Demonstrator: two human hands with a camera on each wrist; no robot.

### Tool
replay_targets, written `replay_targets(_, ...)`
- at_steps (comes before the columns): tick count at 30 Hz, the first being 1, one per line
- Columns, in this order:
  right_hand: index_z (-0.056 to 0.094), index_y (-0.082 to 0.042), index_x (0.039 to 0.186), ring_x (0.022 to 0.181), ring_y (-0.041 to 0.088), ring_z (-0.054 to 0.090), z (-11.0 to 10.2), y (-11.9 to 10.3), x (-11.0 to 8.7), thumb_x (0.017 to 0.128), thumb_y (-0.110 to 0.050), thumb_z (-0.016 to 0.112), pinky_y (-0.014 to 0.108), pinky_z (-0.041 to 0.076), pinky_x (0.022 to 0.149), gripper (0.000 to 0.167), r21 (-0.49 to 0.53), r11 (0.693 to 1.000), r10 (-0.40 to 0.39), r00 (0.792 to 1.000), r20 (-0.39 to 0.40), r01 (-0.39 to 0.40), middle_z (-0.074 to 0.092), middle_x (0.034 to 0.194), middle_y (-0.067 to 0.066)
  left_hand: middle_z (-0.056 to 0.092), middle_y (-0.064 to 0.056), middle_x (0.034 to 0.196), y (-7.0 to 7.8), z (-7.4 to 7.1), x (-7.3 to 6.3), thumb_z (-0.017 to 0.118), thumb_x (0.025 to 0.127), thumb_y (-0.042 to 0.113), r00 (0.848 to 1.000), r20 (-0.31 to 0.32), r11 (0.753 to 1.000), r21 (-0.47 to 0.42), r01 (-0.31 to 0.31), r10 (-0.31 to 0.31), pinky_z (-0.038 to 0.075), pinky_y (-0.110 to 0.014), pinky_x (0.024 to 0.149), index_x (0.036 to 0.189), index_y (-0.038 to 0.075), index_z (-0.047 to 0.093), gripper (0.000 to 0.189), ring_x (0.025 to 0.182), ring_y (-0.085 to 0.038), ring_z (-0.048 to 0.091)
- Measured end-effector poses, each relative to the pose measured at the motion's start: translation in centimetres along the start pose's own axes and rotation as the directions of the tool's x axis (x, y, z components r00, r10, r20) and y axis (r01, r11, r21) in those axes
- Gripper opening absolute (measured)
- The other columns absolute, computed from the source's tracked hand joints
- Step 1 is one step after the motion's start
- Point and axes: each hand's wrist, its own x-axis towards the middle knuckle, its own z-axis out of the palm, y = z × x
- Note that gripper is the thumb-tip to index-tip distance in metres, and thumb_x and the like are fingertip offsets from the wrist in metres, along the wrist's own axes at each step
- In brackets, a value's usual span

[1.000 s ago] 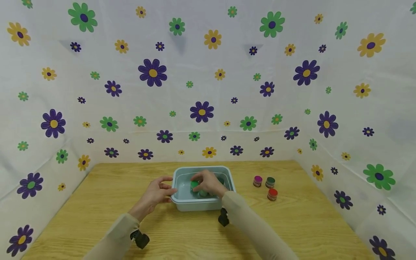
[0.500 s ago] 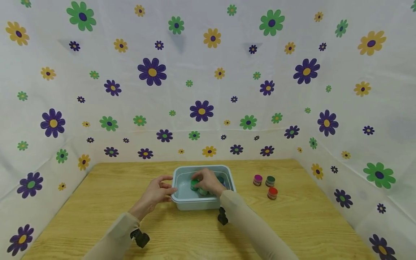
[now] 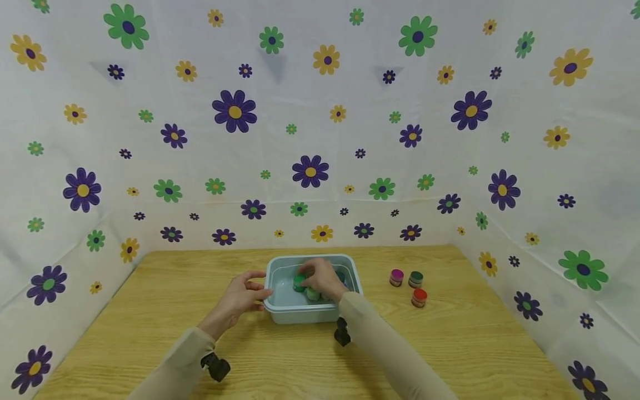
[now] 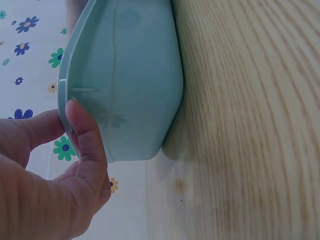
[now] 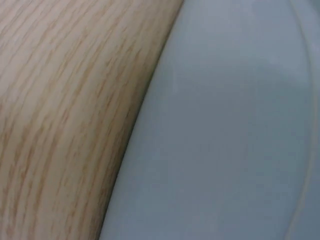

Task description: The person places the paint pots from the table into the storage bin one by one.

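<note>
My left hand [image 3: 242,300] grips the left rim of a pale blue plastic basin [image 3: 305,316], thumb on the inner side. In the left wrist view, the fingers [image 4: 89,135] lie on the outer wall under the rim. My right hand [image 3: 322,279] is inside the basin, palm down with bent fingers. Its fingertips are right at the lid of a small green-lidded jar [image 3: 299,282]; I cannot tell whether they still pinch it. A pale green jar [image 3: 313,294] sits below the hand, partly covered. A dark teal lid [image 3: 340,276] shows at the basin's right end.
Three small jars stand on the wooden table [image 3: 240,361] right of the basin: a magenta-lidded jar [image 3: 396,278], a dark green-lidded jar [image 3: 415,279] and a red-lidded jar [image 3: 419,298]. A white flower-printed cloth [image 3: 280,150] encloses the table's back and sides.
My right hand's fingers have shifted slightly right and back, so more of the green-lidded jar shows. The jar stays in place. My left hand keeps its hold on the rim.
</note>
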Motion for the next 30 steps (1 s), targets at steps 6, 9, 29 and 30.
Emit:
replay_targets(6,0.068,0.001,0.116,0.106,0.030,0.065,-1.2,0.3,-0.4,0.086,0.002,0.070,0.042,0.054,0.092,0.030,0.072,0.997,-0.011,1.000,-0.003,0.011,0.069,0.116,0.016,0.054,-0.015,0.103,0.1,0.1,-0.1,0.072,0.088,0.006,1.000,0.001,1.000,0.003,0.002,-0.002,0.060,-0.037,0.068,0.140,0.006,0.048,0.058,0.079,-0.020,0.063)
replay_targets(9,0.068,0.000,0.117,0.104,0.028,0.065,-1.9,0.7,-0.4,0.087,0.000,0.070,0.040,0.055,0.091,0.030,0.081,0.997,-0.022,1.000,0.020,0.020,0.069,0.114,0.015,0.054,-0.015,0.103,0.1,0.1,-0.1,0.072,0.088,0.006,1.000,-0.001,1.000,0.002,0.002,-0.002,0.060,-0.036,0.067,0.140,0.006,0.048,0.057,0.079,-0.020,0.062)
replay_targets(29,0.066,0.000,0.121,0.099,0.023,0.065,-6.6,1.7,-2.6,0.093,-0.005,0.065,0.033,0.057,0.086,0.028,0.196,0.976,-0.129,0.979,0.159,0.097,0.067,0.115,0.023,0.056,-0.015,0.105,-0.2,0.2,0.2,0.072,0.088,0.006,1.000,-0.018,1.000,0.000,0.010,-0.010,0.060,-0.036,0.067,0.139,0.007,0.049,0.056,0.081,-0.021,0.064)
replay_targets(30,0.066,-0.002,0.120,0.098,0.022,0.065,-6.9,1.7,-2.7,0.093,-0.006,0.065,0.032,0.057,0.086,0.028,0.197,0.976,-0.118,0.981,0.152,0.087,0.067,0.114,0.023,0.056,-0.016,0.105,-0.2,0.1,0.2,0.072,0.088,0.006,1.000,-0.014,1.000,0.004,0.005,-0.005,0.060,-0.035,0.067,0.139,0.006,0.048,0.056,0.081,-0.021,0.064)
